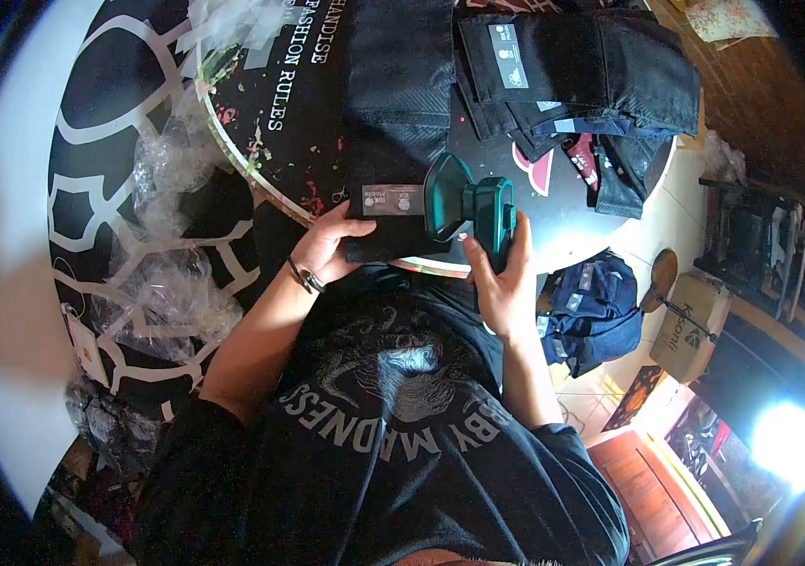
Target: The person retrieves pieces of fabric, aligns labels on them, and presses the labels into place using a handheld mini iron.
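Observation:
My right hand (pixel 506 288) is closed around the grip of a dark green handheld steam iron (pixel 490 212), held tilted. Its broad flared head faces left, against or just above the right end of a grey printed label (pixel 393 200). That label lies on the near end of a long folded black garment (pixel 398 113), stretched out on the round table (pixel 299 156). At the garment's left near corner, my left hand (pixel 327 247) pinches the cloth, thumb on top by the label; its other fingers are partly hidden. A dark bracelet circles the left wrist.
A stack of folded dark garments (pixel 563 66) with grey labels lies on the table's far right. Crumpled clear plastic (pixel 171 292) sits at left. Below the table's right edge are a dark blue garment pile (pixel 591 311) and a cardboard box (pixel 692 325). A bright lamp (pixel 792 446) glares lower right.

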